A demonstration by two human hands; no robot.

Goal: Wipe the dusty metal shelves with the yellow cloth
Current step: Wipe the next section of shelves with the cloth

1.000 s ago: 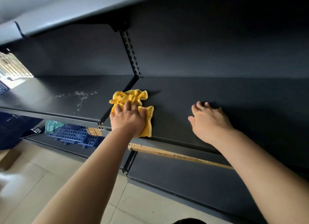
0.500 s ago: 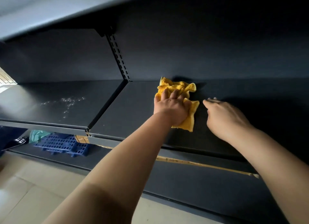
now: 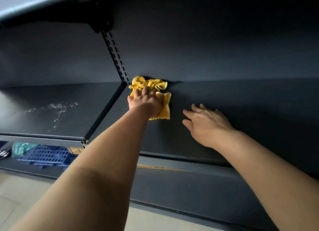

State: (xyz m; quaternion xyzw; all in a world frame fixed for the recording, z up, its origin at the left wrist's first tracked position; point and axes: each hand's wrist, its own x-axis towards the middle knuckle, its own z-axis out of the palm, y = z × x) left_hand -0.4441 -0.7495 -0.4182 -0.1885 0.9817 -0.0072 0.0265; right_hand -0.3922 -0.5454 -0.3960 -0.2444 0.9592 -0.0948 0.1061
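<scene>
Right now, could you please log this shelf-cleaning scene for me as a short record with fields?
Activity: wiping a dark metal shelf
Tool: yellow cloth, crumpled, pushed into the back corner beside the slotted upright
Left hand: pressed flat on the cloth
Right hand: bare, fingers spread, resting on the same shelf to the right of the cloth
Neighbouring shelf: whitish specks on its surface
Lower shelf: blue perforated crate and a green cloth
Floor: pale tiles
</scene>
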